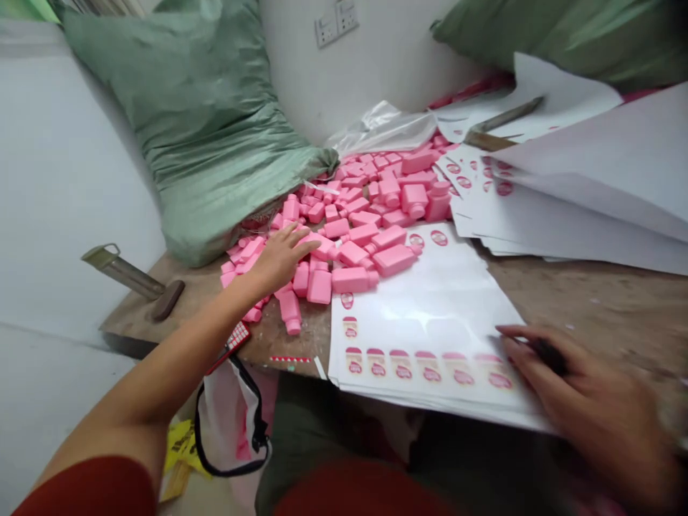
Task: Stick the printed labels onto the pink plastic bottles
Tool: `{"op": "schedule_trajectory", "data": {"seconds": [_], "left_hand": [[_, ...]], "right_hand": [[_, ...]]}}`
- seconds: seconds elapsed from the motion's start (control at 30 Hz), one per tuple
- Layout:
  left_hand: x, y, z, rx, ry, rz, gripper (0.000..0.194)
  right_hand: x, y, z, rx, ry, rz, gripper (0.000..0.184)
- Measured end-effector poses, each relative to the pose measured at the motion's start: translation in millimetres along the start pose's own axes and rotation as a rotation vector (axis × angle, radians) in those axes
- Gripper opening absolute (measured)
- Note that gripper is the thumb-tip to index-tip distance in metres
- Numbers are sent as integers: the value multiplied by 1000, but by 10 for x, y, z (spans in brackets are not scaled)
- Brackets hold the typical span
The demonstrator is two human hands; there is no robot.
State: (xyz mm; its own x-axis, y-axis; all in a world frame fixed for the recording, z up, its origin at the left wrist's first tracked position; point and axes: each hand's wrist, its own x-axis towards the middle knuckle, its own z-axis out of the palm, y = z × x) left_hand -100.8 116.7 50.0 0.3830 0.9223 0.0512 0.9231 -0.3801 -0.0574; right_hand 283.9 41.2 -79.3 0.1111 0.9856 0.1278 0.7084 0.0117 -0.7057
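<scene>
Our left hand (280, 259) rests with fingers spread over the heap of pink plastic bottles (349, 231) on the counter (591, 301); they look light, stiff and smooth, best gripped by the body. Our right hand (583, 390) curls its fingers around a small dark object (548, 356) on a label sheet (424, 322).

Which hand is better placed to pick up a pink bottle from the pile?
Probably the left hand: it is spread open right over the pink plastic bottles. The right hand is farther off, at the edge of the white label sheet, gripping a small dark object.
</scene>
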Motion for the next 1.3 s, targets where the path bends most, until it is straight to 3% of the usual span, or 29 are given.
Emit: {"op": "schedule_trajectory", "data": {"seconds": [0.1, 0.2, 0.33, 0.5, 0.57, 0.63, 0.7, 0.77, 0.8, 0.87, 0.93, 1.0, 1.1, 1.3], "left_hand": [[-589, 190, 6, 0, 35, -53, 44], [-940, 246, 117, 3, -24, -167, 46], [-978, 307, 319, -39, -115, -230, 41], [-879, 363, 499, -118, -6, -433, 25], [-911, 369, 517, -135, 20, -511, 19], [-975, 408, 495, -157, 80, -563, 24], [-1031, 520, 451, -351, 246, -634, 42], [-1036, 711, 423, -784, 387, -709, 59], [-1012, 828, 424, -1050, 387, -741, 61], [-912, 1069, 463, -1513, 237, -790, 55], [-769, 1274, 539, -1799, 93, -816, 49], [-625, 1409, 623, -1952, 64, -828, 48], [-479, 1494, 709, -2056, 117, -827, 48], [-458, 1514, 728, -2133, 264, -852, 47]], "right_hand": [[-18, -166, -31, 99, -29, 60, 35], [-22, -177, -18, 94, -49, 73, 36], [4, -135, -53, 83, -84, 79, 37], [3, -301, -172, 23, -79, 55, 45], [-60, -455, -162, 27, -87, -20, 39], [-146, -616, -89, 68, -180, -140, 33], [-227, -736, 32, 74, -293, -270, 29], [-280, -795, 161, 18, -356, -360, 29], [-294, -804, 216, -24, -370, -382, 29], [-301, -800, 291, -94, -380, -395, 29], [-295, -799, 323, -140, -355, -397, 28], [-293, -820, 331, -194, -316, -406, 25], [-304, -883, 343, -264, -274, -451, 18], [-333, -953, 410, -288, -219, -522, 14]]}}
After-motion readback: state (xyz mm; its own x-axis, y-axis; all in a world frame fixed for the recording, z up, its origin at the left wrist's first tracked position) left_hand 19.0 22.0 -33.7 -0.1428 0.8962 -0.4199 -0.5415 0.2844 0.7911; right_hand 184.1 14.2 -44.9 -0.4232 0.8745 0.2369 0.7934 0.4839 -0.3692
